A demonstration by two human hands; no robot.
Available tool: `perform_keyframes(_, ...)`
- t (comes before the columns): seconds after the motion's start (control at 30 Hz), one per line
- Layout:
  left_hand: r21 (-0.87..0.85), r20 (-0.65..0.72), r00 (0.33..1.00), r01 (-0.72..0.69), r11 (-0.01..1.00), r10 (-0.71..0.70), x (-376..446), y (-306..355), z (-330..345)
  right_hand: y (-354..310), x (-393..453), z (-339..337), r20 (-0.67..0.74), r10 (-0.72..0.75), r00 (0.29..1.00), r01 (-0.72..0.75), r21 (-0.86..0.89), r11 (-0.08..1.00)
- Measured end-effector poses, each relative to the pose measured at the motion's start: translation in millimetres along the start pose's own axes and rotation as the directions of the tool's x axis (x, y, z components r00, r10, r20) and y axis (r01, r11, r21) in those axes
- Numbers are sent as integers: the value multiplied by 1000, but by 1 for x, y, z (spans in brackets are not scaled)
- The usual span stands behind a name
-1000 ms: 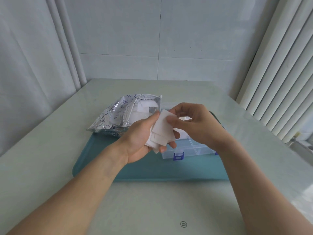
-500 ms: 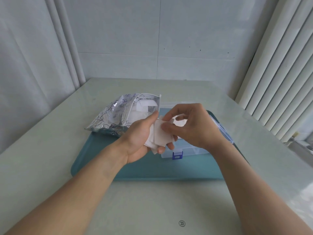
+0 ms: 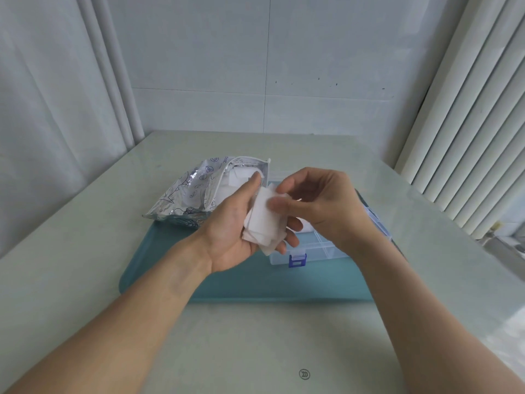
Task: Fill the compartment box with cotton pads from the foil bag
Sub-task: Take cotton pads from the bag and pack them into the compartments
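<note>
pale table (image 3: 85, 251) with teal tray (image 3: 227, 282): cotton pads (image 3: 262, 220) stacked in left hand (image 3: 235, 226), right hand (image 3: 321, 206) pinching top pad, both hiding most of compartment box (image 3: 315, 251), foil bag (image 3: 196, 191) open behind.

On the table (image 3: 85, 265) in front of you lies the tray (image 3: 176, 268). The foil bag (image 3: 199, 191) sits across its far left corner, and the compartment box (image 3: 318, 251) lies on its right half. Your left hand (image 3: 230, 231) and right hand (image 3: 321, 206) hold the cotton pads (image 3: 264, 223) above the box's left end.
</note>
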State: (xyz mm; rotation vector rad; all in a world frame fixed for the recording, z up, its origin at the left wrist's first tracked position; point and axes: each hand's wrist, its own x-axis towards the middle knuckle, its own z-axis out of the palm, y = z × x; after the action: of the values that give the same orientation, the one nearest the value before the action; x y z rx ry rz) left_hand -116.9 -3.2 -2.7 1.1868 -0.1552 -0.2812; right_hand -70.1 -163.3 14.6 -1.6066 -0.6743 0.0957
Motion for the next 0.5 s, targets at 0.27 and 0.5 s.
perform_keyframes(0.27, -53, -193, 970, -160, 986, 147, 5, -2, 0, 7, 4, 8, -259, 25, 966, -78, -197, 977)
perform_keyframes(0.5, -102, -352, 899, -313, 944, 260, 9, -1, -7, 6, 2, 7, -64, 290, 955, -286, 57, 956)
